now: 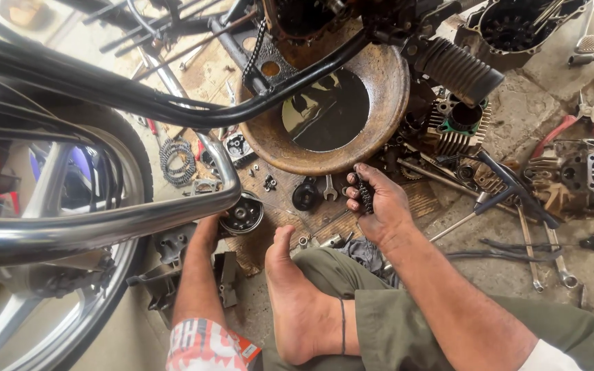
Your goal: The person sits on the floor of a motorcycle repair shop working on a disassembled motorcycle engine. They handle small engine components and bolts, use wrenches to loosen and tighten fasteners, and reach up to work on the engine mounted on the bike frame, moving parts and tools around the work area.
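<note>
Workshop floor [586,275], greasy concrete, is littered with motorcycle parts and tools around a seated, barefoot person. At far left a wheel [49,275] and chrome exhaust pipe [104,223] cross the view; the left hand [204,230] reaches under that pipe, its fingers hidden, so whether it grips anything cannot be told. Just right of it lies a round clutch part [242,214]. Further right, beyond the bare foot [297,302], the right hand [376,203] is clenched around a short length of black chain [364,192], which runs across the palm and stands out above the fingers. A rusty oil pan [379,96] sits just beyond this hand; a T-handle wrench [510,189] lies to its right. Risk judged: oily chain could slip from the grip into the loose bolts below; the bare foot sits close to scattered hardware.
</note>
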